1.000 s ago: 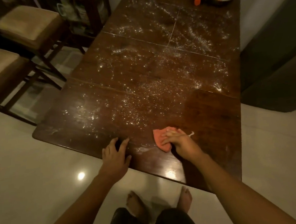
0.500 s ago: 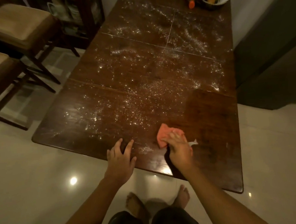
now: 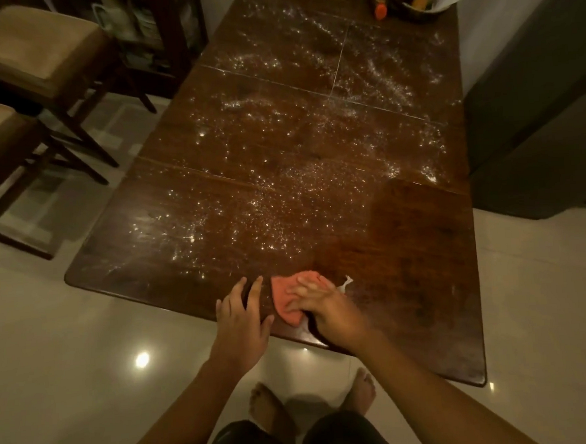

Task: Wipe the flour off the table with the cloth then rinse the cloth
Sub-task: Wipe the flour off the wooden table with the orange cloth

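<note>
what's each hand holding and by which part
Right hand presses flat on the right half of the pink cloth; no curled grip shows. Left hand holds nothing.

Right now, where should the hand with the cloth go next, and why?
Probably slide the cloth forward and left into the flour, then pull it back. The right hand presses it near the front edge of the table; wood to its right looks clean, and speckles start just beyond it.

The single head-worn wide-angle view looks forward and steeply down from standing height, close over the near edge of the wooden table [image 3: 425, 282], whose length recedes toward the top, the person's bare feet [image 3: 266, 405] at bottom.
</note>
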